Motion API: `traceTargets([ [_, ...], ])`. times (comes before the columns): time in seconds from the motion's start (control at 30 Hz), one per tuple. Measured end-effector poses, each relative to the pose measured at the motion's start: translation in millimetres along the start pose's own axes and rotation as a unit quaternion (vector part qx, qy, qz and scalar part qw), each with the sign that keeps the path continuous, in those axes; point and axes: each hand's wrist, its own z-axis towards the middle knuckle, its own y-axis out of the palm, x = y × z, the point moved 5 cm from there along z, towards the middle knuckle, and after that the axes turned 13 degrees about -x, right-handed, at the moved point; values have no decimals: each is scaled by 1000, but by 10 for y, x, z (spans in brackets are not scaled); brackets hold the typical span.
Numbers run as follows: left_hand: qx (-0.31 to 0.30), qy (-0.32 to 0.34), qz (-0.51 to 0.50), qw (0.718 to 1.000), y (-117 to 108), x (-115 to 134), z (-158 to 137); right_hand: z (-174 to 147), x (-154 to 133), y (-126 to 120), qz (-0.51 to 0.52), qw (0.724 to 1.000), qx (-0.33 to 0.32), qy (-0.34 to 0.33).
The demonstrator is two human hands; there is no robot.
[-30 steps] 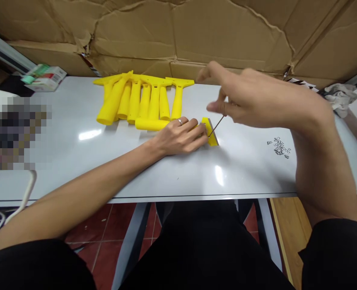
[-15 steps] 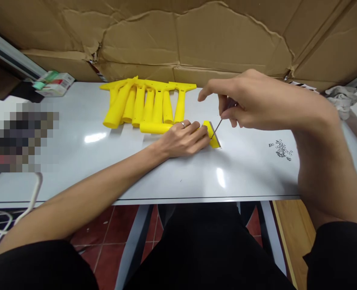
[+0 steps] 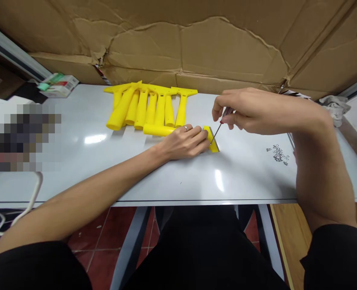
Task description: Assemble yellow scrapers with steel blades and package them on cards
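Observation:
My left hand [image 3: 186, 143] is closed over a yellow scraper [image 3: 158, 130] that lies on its side on the table. The scraper's round handle sticks out to the left of the hand; its wide head with a metal edge shows to the right. Above that head, my right hand [image 3: 237, 109] grips a screwdriver [image 3: 217, 133] by its handle, mostly hidden by the fingers. The thin shaft slants down to the left, and its tip meets the scraper head beside my left fingertips. Whether a screw sits under the tip is too small to tell.
Several yellow scraper handles [image 3: 140, 108] lie in a row behind my left hand. A pile of small screws [image 3: 279, 154] is at the right. Cardboard [image 3: 227, 48] lines the back of the white table [image 3: 154, 181]. A small box [image 3: 60, 85] stands far left, a crumpled cloth [image 3: 335, 106] far right.
My right fingers have curled in around the screwdriver handle, where the index finger was stretched out before. The tip stays on the scraper head. The whole view has shifted slightly.

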Motion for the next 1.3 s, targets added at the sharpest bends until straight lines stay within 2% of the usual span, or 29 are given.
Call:
traceTargets([
  [0.1, 3, -3, -7, 1000, -3, 1, 2, -1, -60, -27, 15, 999, 10, -30],
  [0.27, 11, -7, -7, 1000, -29, 4, 13, 45, -92, -33, -3, 999, 51, 4],
  [0.7, 20, -9, -16, 1000, -43, -11, 2, -41, 18, -86, 38, 998, 49, 16],
  [0.93, 19, -11, -13, 1000, -55, -12, 6, -13, 11, -57, 26, 999, 42, 2],
  [1.3, 17, -59, -12, 998, -27, -52, -11, -82, 29, -113, 46, 997, 66, 13],
])
